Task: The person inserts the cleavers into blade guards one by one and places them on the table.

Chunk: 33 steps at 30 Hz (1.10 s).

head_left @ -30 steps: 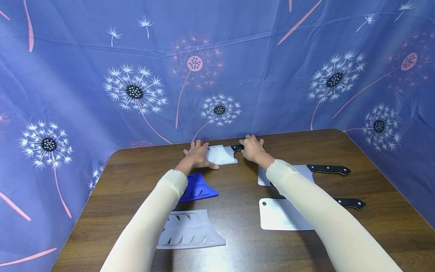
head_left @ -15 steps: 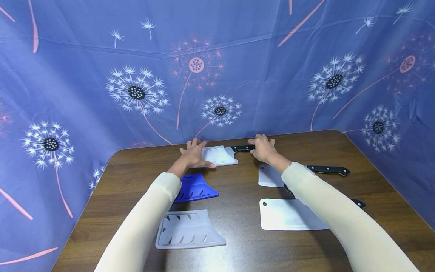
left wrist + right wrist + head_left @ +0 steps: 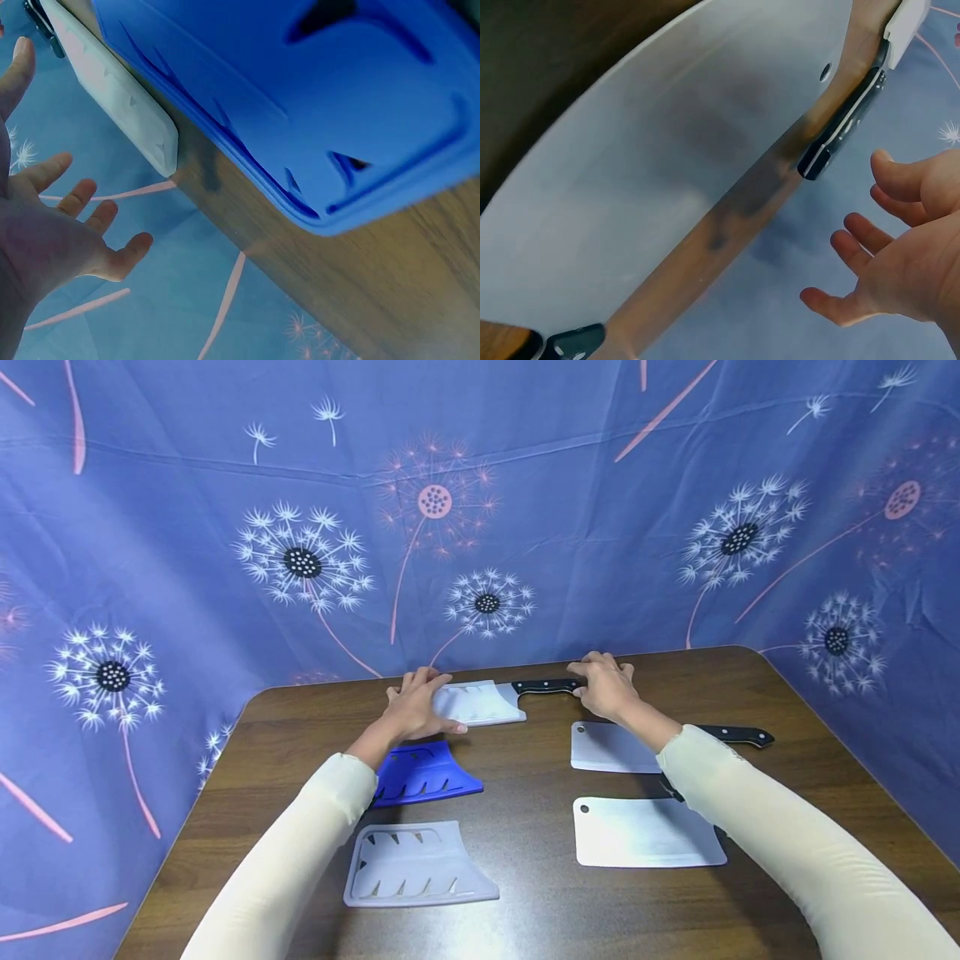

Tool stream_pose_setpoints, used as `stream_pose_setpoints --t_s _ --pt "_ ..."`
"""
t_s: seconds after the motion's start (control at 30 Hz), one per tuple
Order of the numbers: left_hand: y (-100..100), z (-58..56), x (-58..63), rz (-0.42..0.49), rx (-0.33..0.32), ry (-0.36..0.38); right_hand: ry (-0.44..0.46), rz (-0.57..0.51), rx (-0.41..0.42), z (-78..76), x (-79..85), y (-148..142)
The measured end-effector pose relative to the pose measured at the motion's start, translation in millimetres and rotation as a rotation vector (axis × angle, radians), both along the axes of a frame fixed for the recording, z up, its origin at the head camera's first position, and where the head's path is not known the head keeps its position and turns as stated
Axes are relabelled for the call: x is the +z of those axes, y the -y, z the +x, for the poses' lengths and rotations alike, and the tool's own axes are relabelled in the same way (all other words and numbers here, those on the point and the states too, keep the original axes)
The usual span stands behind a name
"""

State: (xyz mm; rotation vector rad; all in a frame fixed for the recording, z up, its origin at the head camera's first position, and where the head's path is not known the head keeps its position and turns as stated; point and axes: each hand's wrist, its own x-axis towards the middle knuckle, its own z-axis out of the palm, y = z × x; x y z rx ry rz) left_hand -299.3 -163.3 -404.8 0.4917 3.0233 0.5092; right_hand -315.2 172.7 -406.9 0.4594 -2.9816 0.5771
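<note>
At the back of the table, a cleaver with a black handle [image 3: 546,686] sits with its blade in a white blade guard [image 3: 487,703]. My left hand [image 3: 414,703] is at the guard's left end, fingers spread. In the left wrist view, a gap shows between the left hand [image 3: 56,232] and the white guard [image 3: 124,101]. Just past the handle's right end is my right hand [image 3: 606,685], its fingers loosely bent. The right wrist view shows the right hand [image 3: 911,255] holding nothing, apart from the black handle [image 3: 844,124].
A blue blade guard [image 3: 427,775] and a pale grey blade guard [image 3: 420,868] lie in front on the left. Two bare cleavers, one farther [image 3: 611,747] and one nearer [image 3: 648,833], lie on the right, partly under the right sleeve [image 3: 757,827]. A patterned blue cloth [image 3: 585,527] hangs behind.
My right hand has slid rightward along the handle to past its end. My left hand has drifted left, uncovering more of the white guard. The sheathed cleaver has stayed in place.
</note>
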Motion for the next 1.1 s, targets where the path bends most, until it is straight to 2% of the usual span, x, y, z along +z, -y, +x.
stream_pose_setpoints --t_s 0.33,0.67,1.1 --pt "19.6 17.1 -1.9 0.010 -0.033 0.012 -0.008 -0.005 -0.027 11.0 -5.7 -23.8" --pt "37.3 29.3 -2.6 0.037 -0.031 0.001 -0.026 -0.026 -0.041 24.2 -12.3 -37.5" --pt "56.1 42.2 -6.6 0.011 -0.021 0.067 -0.022 -0.033 -0.071 39.4 -13.3 -66.6"
